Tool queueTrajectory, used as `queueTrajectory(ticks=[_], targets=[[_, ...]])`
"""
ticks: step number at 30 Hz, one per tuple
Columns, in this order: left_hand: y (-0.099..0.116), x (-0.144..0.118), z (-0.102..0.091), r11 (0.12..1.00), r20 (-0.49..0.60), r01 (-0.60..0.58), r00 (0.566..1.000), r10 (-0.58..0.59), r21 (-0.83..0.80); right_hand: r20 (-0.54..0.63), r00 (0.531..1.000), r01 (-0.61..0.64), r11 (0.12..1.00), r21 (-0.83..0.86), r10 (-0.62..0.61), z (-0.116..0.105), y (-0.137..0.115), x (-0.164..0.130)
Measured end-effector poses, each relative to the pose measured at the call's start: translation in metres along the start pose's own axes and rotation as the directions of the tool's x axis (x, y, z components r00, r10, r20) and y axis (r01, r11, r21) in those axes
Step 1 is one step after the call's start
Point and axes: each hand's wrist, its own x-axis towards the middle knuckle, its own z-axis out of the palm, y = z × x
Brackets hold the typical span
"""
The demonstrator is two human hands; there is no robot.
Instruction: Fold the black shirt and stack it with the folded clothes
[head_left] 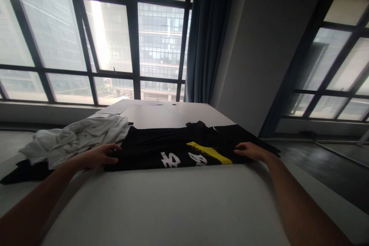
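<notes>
A black T-shirt [155, 144] with white lettering and a yellow stripe lies sideways across the white table, its near edge running straight between my hands. At its left end, my left hand [102, 155] has thumb and fingers closed on the cloth near the front corner. My right hand [250, 150] pinches the fabric at the right end, beside the yellow stripe. The fingertips of both hands are partly lost against the dark cloth. Just behind my left hand is a crumpled pile of white clothing [83, 134].
The white table [173, 203] extends toward me and back to the windows. Papers [115, 108] lie at its far left. Dark cloth [25, 172] sticks out under the white pile. A blue curtain [207, 38] hangs behind, next to a pillar [259, 46].
</notes>
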Motion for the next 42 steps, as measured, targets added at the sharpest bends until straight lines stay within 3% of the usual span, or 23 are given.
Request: queueTrajectory(ticks=[7, 9, 13, 15, 17, 20, 23, 25, 26, 30, 35, 38, 42], targets=[[0.005, -0.008, -0.004, 0.981, 0.112, 0.085, 0.991, -0.066, -0.177, -0.136, 0.991, 0.012, 0.999, -0.036, -0.017, -0.011, 0.002, -0.003], [0.004, -0.015, -0.008, 0.975, 0.179, 0.109, 0.981, -0.073, -0.196, -0.101, 0.995, -0.020, 0.998, -0.064, 0.014, -0.017, 0.007, -0.008], [0.007, -0.027, -0.012, 0.978, 0.365, 0.157, 0.926, -0.098, -0.135, 0.071, 0.980, -0.173, 0.971, -0.166, 0.187, -0.020, 0.012, -0.015], [0.009, -0.030, -0.013, 0.984, 0.414, 0.150, 0.905, -0.097, -0.097, 0.024, 0.979, -0.192, 0.959, -0.210, 0.202, -0.020, 0.005, -0.015], [0.009, -0.031, -0.015, 0.989, 0.427, 0.131, 0.900, -0.088, -0.072, -0.091, 0.989, -0.138, 0.962, -0.237, 0.119, -0.017, -0.007, -0.013], [0.008, -0.024, -0.015, 0.996, 0.361, 0.082, 0.930, -0.069, -0.021, -0.123, 0.990, 0.039, 0.973, -0.227, -0.069, -0.007, -0.033, -0.009], [0.006, -0.006, -0.007, 0.997, 0.098, -0.034, 0.995, 0.028, 0.067, -0.086, 0.969, 0.213, 0.961, -0.178, -0.231, 0.010, -0.054, -0.006], [0.006, 0.008, 0.002, 0.985, -0.099, -0.115, 0.987, 0.127, 0.126, -0.162, 0.940, 0.266, 0.943, -0.202, -0.300, 0.020, -0.063, -0.005], [0.006, 0.014, 0.007, 0.976, -0.145, -0.162, 0.972, 0.183, 0.147, -0.208, 0.924, 0.275, 0.936, -0.221, -0.321, 0.025, -0.067, -0.004], [0.008, 0.027, 0.024, 0.928, -0.046, -0.327, 0.939, 0.340, 0.178, -0.275, 0.890, 0.311, 0.924, -0.220, -0.365, 0.039, -0.083, -0.001], [0.012, 0.026, 0.031, 0.907, -0.042, -0.377, 0.920, 0.391, 0.189, -0.173, 0.861, 0.459, 0.877, -0.138, -0.478, 0.051, -0.121, 0.006], [0.012, 0.023, 0.030, 0.926, -0.029, -0.353, 0.933, 0.360, 0.135, -0.048, 0.885, 0.442, 0.869, -0.223, -0.462, 0.053, -0.148, 0.014], [0.013, 0.019, 0.027, 0.943, 0.101, -0.323, 0.944, 0.315, 0.082, 0.069, 0.930, 0.362, 0.867, -0.343, -0.361, 0.051, -0.176, 0.025]])
